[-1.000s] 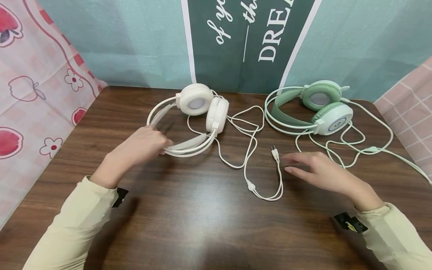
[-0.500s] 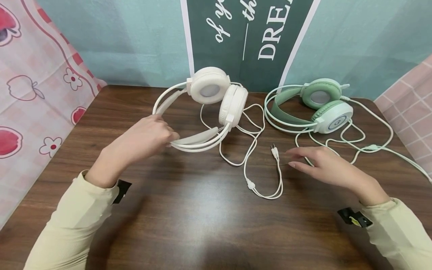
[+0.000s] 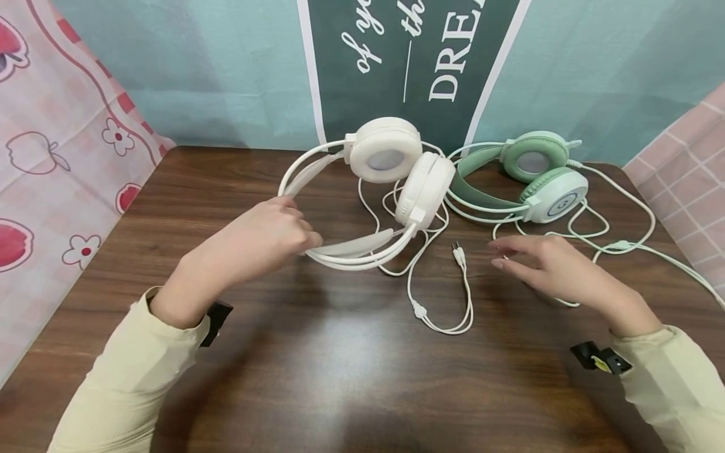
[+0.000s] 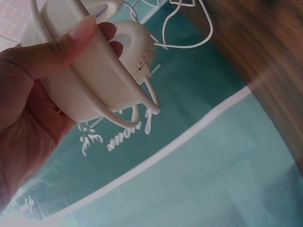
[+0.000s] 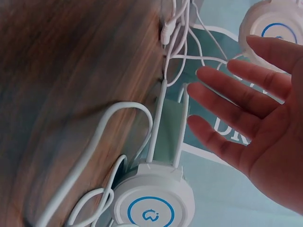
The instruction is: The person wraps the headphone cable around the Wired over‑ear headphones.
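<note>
My left hand grips the headband of the white headphones and holds them raised over the table, ear cups toward the back right. In the left wrist view the thumb lies across the white headband, with fingertips showing behind it. My right hand hovers over the table with its fingers extended, holding nothing. It is nearest to the green headphones, which lie at the back right, and to the white cable's plug. The right wrist view shows spread fingers above a green headphone's ear cup.
The white cable loops across the middle of the brown wooden table. A pale green cable runs off to the right edge. Behind the table hangs a teal cloth with a dark lettered panel.
The white headphones have been lifted off the table and carried to the right by the left hand. My right hand has drawn slightly right, away from the plug.
</note>
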`<state>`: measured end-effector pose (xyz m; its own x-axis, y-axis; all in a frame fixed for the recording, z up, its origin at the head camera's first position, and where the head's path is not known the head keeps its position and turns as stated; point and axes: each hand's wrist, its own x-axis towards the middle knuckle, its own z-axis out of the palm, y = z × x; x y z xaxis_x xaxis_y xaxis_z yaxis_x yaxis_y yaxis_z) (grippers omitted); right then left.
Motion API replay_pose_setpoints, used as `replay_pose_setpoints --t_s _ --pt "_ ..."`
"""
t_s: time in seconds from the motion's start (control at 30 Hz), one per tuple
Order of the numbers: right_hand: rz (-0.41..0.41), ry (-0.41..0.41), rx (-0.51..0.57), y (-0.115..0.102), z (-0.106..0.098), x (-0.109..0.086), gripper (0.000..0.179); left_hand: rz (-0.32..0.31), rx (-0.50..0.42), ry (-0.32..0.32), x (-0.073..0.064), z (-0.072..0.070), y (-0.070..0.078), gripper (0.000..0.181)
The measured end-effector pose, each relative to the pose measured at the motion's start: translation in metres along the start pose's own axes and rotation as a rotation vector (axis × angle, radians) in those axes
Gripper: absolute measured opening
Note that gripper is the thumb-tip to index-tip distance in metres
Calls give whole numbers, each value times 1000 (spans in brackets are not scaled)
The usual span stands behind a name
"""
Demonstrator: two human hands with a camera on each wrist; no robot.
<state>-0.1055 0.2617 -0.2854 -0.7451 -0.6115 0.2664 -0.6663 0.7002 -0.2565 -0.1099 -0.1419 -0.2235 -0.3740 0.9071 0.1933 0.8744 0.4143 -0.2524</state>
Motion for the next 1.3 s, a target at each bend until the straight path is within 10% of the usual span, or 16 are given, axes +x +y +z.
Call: replay_pose_setpoints --t_s 0.6,1.3 --pt "69 72 74 19 -27 39 57 185 77 49 18 -9 37 26" --pt "-25 167 -71 26 -41 37 18 174 25 23 6 -10 39 28"
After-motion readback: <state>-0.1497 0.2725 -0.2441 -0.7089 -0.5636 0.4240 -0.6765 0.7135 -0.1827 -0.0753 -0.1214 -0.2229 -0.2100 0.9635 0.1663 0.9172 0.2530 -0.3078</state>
